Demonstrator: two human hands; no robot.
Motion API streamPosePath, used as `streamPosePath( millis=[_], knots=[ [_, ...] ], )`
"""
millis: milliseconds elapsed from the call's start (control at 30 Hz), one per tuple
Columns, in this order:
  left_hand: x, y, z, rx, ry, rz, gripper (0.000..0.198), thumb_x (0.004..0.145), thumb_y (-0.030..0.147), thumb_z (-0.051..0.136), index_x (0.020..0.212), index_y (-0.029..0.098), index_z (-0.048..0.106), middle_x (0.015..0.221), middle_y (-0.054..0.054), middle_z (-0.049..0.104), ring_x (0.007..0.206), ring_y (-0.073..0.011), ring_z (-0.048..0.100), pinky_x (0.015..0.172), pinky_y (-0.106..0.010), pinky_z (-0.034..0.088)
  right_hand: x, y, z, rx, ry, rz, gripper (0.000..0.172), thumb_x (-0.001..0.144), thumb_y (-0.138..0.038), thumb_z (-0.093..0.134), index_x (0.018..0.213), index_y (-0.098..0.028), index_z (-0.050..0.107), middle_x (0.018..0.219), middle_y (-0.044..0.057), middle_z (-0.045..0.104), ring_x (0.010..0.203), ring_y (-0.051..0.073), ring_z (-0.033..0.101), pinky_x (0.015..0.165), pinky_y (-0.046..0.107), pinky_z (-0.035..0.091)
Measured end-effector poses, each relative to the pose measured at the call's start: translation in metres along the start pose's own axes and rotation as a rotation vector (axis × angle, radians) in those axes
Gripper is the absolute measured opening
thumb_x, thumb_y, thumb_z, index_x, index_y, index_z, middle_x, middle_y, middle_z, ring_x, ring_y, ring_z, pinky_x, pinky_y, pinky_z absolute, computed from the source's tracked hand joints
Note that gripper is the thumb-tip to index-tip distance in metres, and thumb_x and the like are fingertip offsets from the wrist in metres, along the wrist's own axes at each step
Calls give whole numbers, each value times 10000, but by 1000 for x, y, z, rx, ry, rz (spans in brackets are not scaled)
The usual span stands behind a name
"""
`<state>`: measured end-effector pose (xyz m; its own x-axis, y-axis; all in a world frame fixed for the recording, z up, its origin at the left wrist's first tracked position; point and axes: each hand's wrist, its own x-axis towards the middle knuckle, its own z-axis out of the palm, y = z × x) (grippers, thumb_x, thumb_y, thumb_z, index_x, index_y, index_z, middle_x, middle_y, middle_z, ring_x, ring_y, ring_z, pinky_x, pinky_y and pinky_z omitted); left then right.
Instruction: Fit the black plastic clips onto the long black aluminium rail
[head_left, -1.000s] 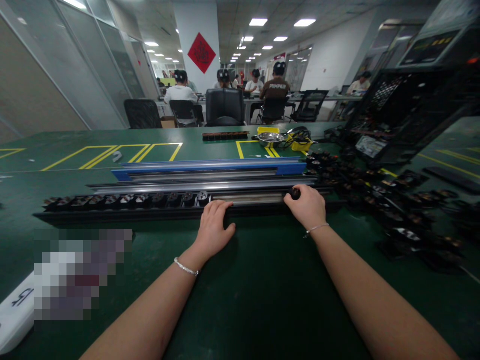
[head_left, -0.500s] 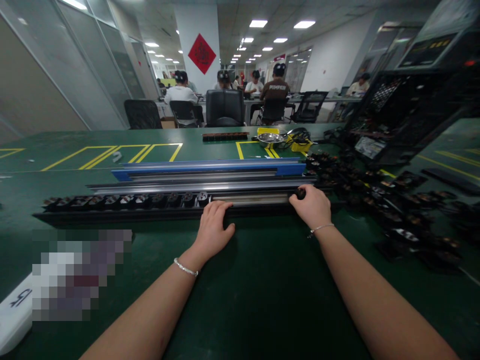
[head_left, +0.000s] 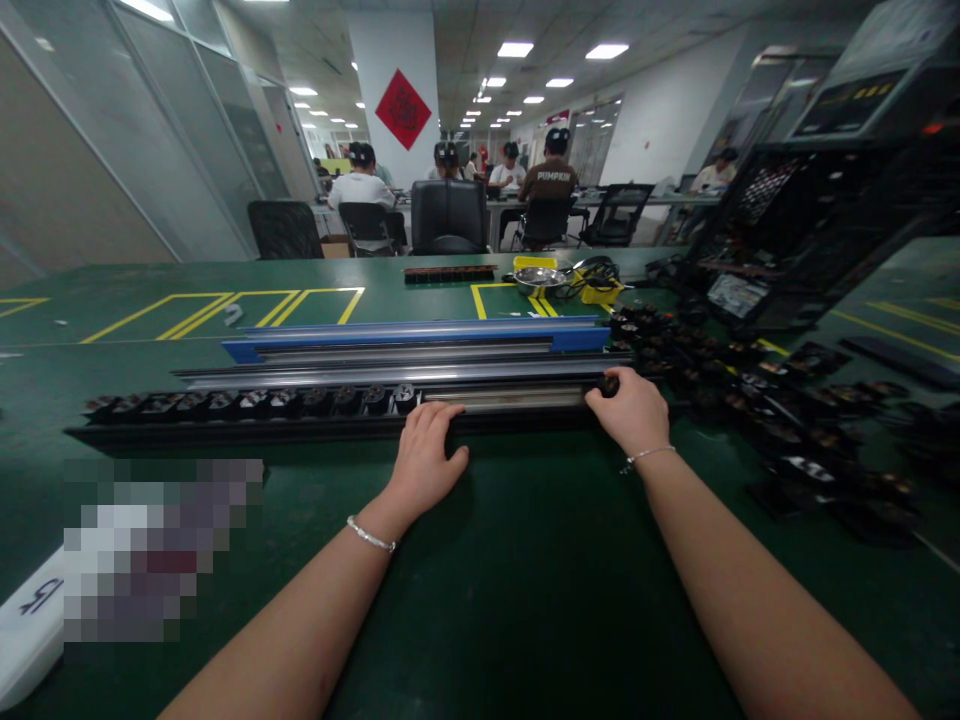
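A long black rail (head_left: 225, 428) lies across the green table, its left half filled with a row of small black parts (head_left: 255, 401). My left hand (head_left: 426, 458) rests on the rail's front edge just right of the last part, fingers curled over it. My right hand (head_left: 632, 410) is closed at the rail's right end on a small black part (head_left: 609, 383), mostly hidden by the fingers. The stretch of metal channel (head_left: 517, 397) between my hands holds no parts.
Behind the rail lie silver rails (head_left: 405, 371) and a blue-edged one (head_left: 420, 335). A heap of loose black parts (head_left: 757, 390) spreads to the right, below a black crate (head_left: 817, 230). A metal bowl (head_left: 541, 276) and yellow box stand further back. People sit at far desks.
My right hand has slid to the right along the rail toward its end, taking the small black part with it. My left hand has stayed in place.
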<state>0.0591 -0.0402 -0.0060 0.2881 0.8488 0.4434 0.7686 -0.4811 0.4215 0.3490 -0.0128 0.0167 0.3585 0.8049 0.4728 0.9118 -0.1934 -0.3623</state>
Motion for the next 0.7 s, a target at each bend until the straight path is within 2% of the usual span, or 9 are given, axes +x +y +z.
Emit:
streamPosePath(
  millis=[267,700],
  knots=[
    [0,0,0,5,0,-4,458,743,201,566,1196,204,502,1208,-79,543,1210,-256,397,1064,-453,330,5,6,-3,13,-32,86,436,689,-350,539,1087,-175,579,990,131,659,939,297,583,804,412,442],
    [0,-1,2,-2,17,5,459,736,200,569,1191,213,511,1201,-68,553,1202,-248,410,1067,-447,326,7,10,-15,-64,-68,164,454,712,-363,524,1118,-169,584,1021,135,651,948,283,583,814,384,441]
  ],
)
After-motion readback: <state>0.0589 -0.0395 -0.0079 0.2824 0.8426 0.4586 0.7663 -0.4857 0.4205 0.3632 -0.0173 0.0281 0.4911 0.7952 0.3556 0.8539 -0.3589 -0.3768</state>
